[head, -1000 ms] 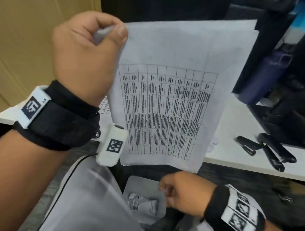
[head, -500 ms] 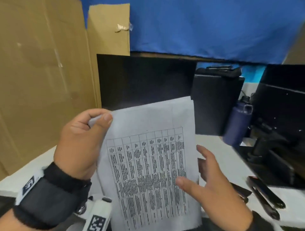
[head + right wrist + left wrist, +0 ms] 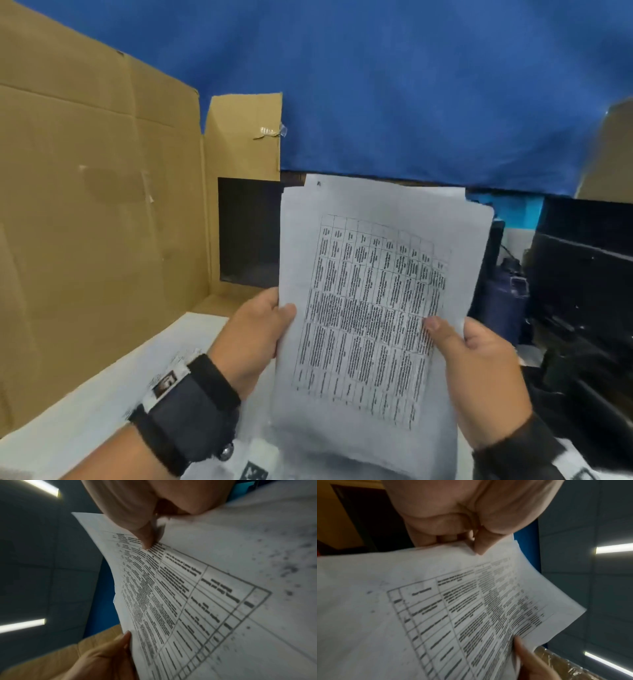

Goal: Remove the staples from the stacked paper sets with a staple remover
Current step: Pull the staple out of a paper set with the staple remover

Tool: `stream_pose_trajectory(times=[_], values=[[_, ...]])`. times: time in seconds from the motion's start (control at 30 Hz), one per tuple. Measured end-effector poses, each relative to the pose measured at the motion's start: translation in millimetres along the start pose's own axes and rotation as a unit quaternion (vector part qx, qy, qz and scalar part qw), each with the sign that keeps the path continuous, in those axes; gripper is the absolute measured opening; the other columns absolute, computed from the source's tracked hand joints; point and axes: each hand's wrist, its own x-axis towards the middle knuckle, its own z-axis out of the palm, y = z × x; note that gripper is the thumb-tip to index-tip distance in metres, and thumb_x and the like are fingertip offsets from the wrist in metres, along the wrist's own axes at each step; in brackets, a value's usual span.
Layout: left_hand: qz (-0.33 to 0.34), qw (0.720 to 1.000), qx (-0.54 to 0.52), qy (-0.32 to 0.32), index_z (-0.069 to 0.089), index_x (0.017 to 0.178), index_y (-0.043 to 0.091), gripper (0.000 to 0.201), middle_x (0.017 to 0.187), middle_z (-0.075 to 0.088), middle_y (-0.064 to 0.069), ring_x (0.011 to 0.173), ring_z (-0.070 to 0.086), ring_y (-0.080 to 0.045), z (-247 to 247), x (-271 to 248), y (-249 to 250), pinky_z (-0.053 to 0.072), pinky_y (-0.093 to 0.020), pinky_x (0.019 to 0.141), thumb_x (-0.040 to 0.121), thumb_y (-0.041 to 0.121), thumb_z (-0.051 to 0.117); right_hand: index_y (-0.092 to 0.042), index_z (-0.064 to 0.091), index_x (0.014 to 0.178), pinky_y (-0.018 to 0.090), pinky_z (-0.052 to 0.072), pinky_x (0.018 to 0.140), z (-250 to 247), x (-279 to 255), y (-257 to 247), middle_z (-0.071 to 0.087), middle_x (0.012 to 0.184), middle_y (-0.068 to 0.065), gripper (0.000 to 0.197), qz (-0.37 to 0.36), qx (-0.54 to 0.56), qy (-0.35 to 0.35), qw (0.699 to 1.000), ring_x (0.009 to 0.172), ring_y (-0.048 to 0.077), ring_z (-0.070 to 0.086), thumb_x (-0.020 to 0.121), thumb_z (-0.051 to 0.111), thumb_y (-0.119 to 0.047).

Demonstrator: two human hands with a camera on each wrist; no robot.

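Observation:
A set of white sheets printed with a table, the paper set (image 3: 373, 291), is held upright in front of me, its sheets slightly fanned at the top. My left hand (image 3: 263, 329) grips its left edge, thumb on the front. My right hand (image 3: 469, 363) grips the right edge, thumb pressed on the printed table. In the left wrist view the left hand (image 3: 471, 539) pinches the paper set (image 3: 436, 608) at its edge. In the right wrist view the right hand (image 3: 147, 538) has its thumb on the paper set (image 3: 205, 588). No staple remover is in view.
A brown cardboard wall (image 3: 102, 205) stands at the left and a blue cloth (image 3: 411, 85) hangs behind. The white table (image 3: 120, 387) carries other printed sheets (image 3: 181, 359) below my left wrist. A dark bottle (image 3: 507, 294) and black equipment (image 3: 582, 274) crowd the right.
My view rose from my lap to the desk. The left hand slid from the paper's top corner to its left edge, and the right hand came up and took hold of the right edge.

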Motion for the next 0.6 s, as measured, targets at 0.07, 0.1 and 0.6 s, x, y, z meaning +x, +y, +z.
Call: stream_pose_trajectory(times=[0.07,0.1,0.6], values=[[0.028,0.999,0.009,0.043,0.075,0.099,0.026,0.026,0.103,0.081,-0.006,0.102,0.074,-0.037,4.9,2.0,-11.3,0.057,-0.061,0.095,0.097,0.025,0.049,-0.022,0.076,0.091,0.03,0.053,0.08,4.5,3.1,7.9,0.078,0.087,-0.018,0.011,-0.016,-0.035,-0.002,0.999,0.083,-0.001,0.072,0.095,0.067,-0.018],[0.031,0.998,0.015,0.058,0.074,0.1,0.028,0.026,0.102,0.08,-0.004,0.102,0.073,-0.036,6.8,2.5,-19.4,0.057,-0.061,0.095,0.094,0.028,0.049,-0.026,0.075,0.091,0.027,0.052,0.078,6.0,3.8,13.5,0.077,0.086,-0.022,0.011,-0.016,-0.054,-0.003,0.998,0.082,-0.004,0.071,0.094,0.068,-0.018],[-0.14,0.979,-0.148,0.005,0.064,0.127,0.01,0.062,0.116,0.078,-0.012,0.12,0.067,-0.034,14.8,20.9,-143.1,0.042,-0.056,0.116,0.065,0.01,0.069,-0.018,0.062,0.091,0.023,0.038,0.066,22.9,6.0,60.0,0.064,0.077,-0.003,0.021,0.033,0.024,0.056,0.998,0.075,0.015,0.057,0.105,0.046,-0.022]])
